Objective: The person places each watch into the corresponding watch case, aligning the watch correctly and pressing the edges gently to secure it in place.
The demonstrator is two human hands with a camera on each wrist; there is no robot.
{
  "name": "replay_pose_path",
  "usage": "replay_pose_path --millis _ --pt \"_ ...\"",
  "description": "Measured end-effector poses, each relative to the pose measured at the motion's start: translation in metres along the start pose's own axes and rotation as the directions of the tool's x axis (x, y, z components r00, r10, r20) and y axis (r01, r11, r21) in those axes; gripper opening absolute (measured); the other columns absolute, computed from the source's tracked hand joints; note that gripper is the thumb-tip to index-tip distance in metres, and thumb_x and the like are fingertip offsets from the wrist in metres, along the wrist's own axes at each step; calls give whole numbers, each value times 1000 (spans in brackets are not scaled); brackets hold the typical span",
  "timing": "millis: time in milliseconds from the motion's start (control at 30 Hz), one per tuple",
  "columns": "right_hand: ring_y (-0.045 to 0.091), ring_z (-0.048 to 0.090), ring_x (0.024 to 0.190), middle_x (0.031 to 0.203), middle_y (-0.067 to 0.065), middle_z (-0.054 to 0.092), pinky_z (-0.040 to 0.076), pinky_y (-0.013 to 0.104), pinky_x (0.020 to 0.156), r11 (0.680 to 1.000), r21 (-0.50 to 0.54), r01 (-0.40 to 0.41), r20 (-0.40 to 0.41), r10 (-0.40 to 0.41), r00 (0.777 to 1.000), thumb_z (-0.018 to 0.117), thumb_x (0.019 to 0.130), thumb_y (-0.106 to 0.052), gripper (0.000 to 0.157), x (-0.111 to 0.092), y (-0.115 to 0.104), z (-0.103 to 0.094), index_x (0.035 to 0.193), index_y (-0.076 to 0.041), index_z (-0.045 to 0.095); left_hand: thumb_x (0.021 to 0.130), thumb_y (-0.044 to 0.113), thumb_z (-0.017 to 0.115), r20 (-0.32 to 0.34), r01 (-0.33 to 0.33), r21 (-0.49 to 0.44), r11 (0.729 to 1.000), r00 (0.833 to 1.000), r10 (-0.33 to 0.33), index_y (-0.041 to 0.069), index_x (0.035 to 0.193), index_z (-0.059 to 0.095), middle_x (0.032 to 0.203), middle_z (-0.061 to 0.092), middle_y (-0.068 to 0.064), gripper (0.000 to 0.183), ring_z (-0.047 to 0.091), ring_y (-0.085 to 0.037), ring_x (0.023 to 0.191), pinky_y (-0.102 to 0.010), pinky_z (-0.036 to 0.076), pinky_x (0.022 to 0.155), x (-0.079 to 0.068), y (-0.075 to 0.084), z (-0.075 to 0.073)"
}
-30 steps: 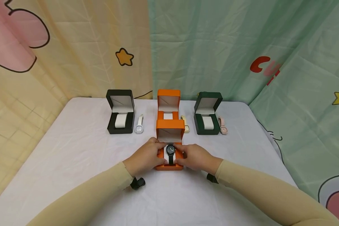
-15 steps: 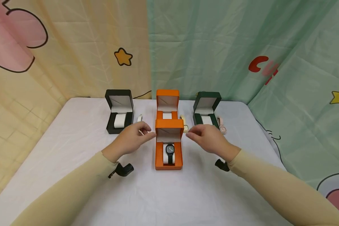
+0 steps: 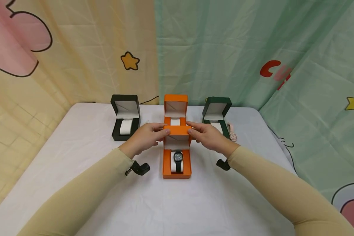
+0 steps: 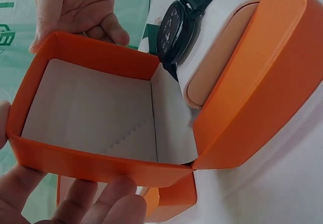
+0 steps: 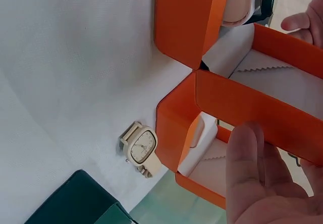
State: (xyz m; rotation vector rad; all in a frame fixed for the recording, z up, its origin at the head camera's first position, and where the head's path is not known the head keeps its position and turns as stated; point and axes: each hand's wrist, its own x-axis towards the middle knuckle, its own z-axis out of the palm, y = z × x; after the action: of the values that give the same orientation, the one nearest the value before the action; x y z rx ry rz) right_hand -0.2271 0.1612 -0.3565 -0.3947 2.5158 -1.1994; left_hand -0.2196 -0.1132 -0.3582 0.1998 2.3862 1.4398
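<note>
A black watch (image 3: 178, 157) sits on the white cushion of the front orange watch box (image 3: 177, 175), whose lid (image 3: 178, 130) stands open. My left hand (image 3: 143, 137) holds the lid's left side, thumb in front and fingers behind; in the left wrist view its fingers (image 4: 75, 199) lie along the lid wall. On the opposite side, my right hand (image 3: 211, 138) holds the lid's right edge, its fingers (image 5: 245, 156) against the outer wall in the right wrist view. The lid's lining (image 4: 96, 108) is pale grey.
Behind stands another open orange box (image 3: 176, 98), with a cream watch (image 5: 141, 146) beside it. A black box (image 3: 125, 129) is at left, a dark green box (image 3: 217, 102) at right. A pink watch (image 3: 232, 133) lies by the green box, on white cloth (image 3: 177, 209).
Both hands left the black watch on its cushion, rose apart to either side of the front orange box, then came inward onto its lid. The box has stayed in place.
</note>
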Motion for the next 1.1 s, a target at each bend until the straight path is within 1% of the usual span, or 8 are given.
replay_pose_path --millis 67,167,300,400,500,667,967,1100 --pt "43 65 122 148 13 63 54 57 107 1000 20 -2 14 2 1000 56 109 -42 57 0 0 0 162 -24 43 103 43 67 6 1 -15 1000 1000 -1 15 153 56 144 64 -11 58 69 -31 122 -45 60 100 0 0 0" --pt "44 65 121 148 14 62 53 58 107 999 32 15 17 -15 1000 57 109 -41 58 0 0 -1 162 -21 44 103 42 67 7 -4 -23 1000 1000 4 14 153 56 145 64 -11 58 70 -31 123 -46 60 101 -1 0 -1" --pt "43 65 120 152 12 60 55 54 107 999 46 27 21 -28 999 58 109 -38 56 0 1 -1 160 -20 46 102 43 68 19 -3 -31 1000 1000 4 13 153 56 148 63 -12 60 70 -31 124 -45 60 102 0 -1 -2" --pt "42 65 122 156 10 57 56 48 107 998 56 18 26 -20 999 59 108 -37 55 -1 1 -1 160 -21 47 102 42 69 29 0 -39 999 1000 1 11 153 56 150 61 -12 61 70 -31 125 -46 59 103 -1 -2 -2" --pt "41 64 125 156 10 57 56 46 108 997 72 11 34 -13 999 60 108 -36 54 -2 0 0 159 -22 48 102 42 70 34 2 -38 999 999 -1 11 152 57 150 62 -11 60 69 -32 125 -46 59 103 -3 -1 -3" --pt "38 65 124 147 10 64 54 48 109 998 68 17 48 -20 999 61 108 -37 54 -4 0 -1 159 -22 49 101 41 71 37 -7 -30 1000 999 8 12 149 61 147 63 -11 56 70 -31 123 -45 60 102 -5 -1 -3" --pt "37 65 124 135 8 72 53 50 109 998 55 24 64 -28 998 61 108 -36 51 -10 4 0 156 -20 53 99 41 74 24 -4 -13 1000 1000 4 15 143 66 153 58 -9 52 70 -27 122 -42 60 101 -8 -5 1" --pt "37 65 123 132 7 74 53 51 110 998 49 37 64 -40 997 62 108 -35 51 -13 5 2 155 -18 55 97 43 75 17 4 12 1000 1000 -5 16 142 67 153 58 -8 53 71 -31 119 -42 60 101 -11 -7 2"
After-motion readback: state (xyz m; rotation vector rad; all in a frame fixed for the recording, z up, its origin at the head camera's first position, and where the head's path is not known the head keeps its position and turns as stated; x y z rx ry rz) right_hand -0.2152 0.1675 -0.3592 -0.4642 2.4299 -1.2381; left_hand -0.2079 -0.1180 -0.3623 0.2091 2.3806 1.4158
